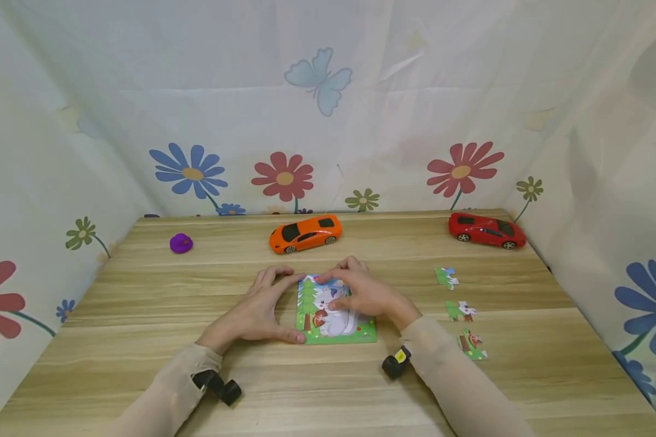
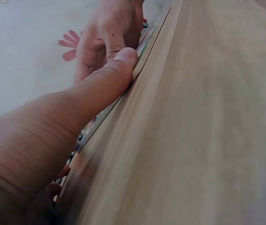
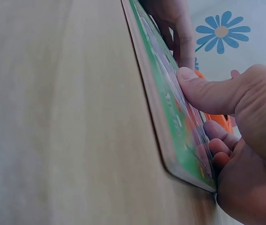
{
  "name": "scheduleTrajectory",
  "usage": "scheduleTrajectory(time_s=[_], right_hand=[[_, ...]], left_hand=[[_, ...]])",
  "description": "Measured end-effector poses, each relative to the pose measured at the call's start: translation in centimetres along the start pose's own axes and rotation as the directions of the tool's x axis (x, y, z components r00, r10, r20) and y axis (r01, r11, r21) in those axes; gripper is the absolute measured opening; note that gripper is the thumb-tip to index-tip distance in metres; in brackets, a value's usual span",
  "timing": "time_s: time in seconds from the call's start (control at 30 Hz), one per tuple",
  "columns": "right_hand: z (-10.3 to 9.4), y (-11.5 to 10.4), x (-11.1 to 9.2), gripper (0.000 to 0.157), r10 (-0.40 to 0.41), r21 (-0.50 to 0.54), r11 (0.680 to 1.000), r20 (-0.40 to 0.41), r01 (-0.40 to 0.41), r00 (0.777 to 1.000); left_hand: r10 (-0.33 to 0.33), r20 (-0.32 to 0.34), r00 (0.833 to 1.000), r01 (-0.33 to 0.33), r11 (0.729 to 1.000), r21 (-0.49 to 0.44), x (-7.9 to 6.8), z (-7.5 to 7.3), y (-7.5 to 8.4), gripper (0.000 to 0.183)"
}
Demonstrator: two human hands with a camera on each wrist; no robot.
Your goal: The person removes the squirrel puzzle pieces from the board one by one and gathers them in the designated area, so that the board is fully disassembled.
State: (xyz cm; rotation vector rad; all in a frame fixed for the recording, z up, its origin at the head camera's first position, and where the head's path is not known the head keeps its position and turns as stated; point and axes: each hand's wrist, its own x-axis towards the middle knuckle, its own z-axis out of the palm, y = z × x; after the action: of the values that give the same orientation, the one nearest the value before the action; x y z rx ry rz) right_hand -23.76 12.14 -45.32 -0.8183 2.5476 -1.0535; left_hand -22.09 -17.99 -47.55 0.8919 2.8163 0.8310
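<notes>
We look down at a wooden table [image 1: 142,315] where a flat picture puzzle [image 1: 339,338] lies at the middle, between two bare hands. The puzzle shows a white animal on a green ground, its upper right part hidden from us by fingers. The left hand [image 1: 259,312] spans the puzzle's left side, thumb and forefinger spread well apart, the thumb touching the lower left corner and the forefinger reaching the upper left one. The right hand [image 1: 369,294] rests over the upper right, its thumb and forefinger apart on the picture, its other fingers bent. To the right, well apart from the puzzle, we find three loose pieces, an upper piece [image 1: 446,277], a middle piece [image 1: 461,311] and a lower piece [image 1: 472,347], in a rough column. Along the table's far side stand a purple toy [image 1: 181,243] at left, an orange car [image 1: 306,235] beyond the puzzle and a red car [image 1: 486,230] at right. Behind them hangs a pale cloth [image 1: 393,139] printed with flowers and a blue butterfly [image 1: 322,79].
</notes>
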Motion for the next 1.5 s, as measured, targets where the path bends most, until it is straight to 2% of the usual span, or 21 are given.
scheduleTrajectory(time_s=[0.27, 0.47, 0.63, 0.83, 1.1, 1.5], right_hand=[[0.0, -0.4, 0.1, 0.046, -0.003, -0.032, 0.999, -0.01, 0.003, 1.0], [0.0, -0.6, 0.2, 0.047, -0.003, -0.012, 1.0, -0.006, 0.003, 1.0], [0.1, -0.4, 0.3, 0.052, 0.022, 0.009, 1.0, -0.007, -0.022, 1.0], [0.0, -0.3, 0.2, 0.061, 0.05, 0.059, 0.997, -0.047, -0.047, 0.998], [-0.4, 0.0, 0.1, 0.054, 0.069, 0.114, 0.991, -0.031, -0.065, 0.997], [-0.7, 0.6, 0.2, 0.044, 0.058, 0.088, 0.995, -0.023, -0.055, 0.998]], left_hand=[[0.0, -0.002, 1.0, 0.0, 1.0, 0.0, 0.1, -0.1, -0.1, 0.133], [-0.002, 0.001, 1.0, 0.002, 1.0, -0.001, 0.0, 0.0, -0.1, 0.133], [-0.006, 0.006, 1.0, 0.006, 1.0, -0.004, 0.0, 0.0, -0.1, 0.132], [-0.01, 0.005, 1.0, 0.01, 1.0, -0.002, 0.0, 0.0, -0.1, 0.132], [-0.011, 0.005, 1.0, 0.011, 1.0, 0.0, 0.0, 0.1, -0.2, 0.133], [-0.009, 0.008, 1.0, 0.009, 1.0, -0.003, -0.1, 0.0, -0.1, 0.132]])
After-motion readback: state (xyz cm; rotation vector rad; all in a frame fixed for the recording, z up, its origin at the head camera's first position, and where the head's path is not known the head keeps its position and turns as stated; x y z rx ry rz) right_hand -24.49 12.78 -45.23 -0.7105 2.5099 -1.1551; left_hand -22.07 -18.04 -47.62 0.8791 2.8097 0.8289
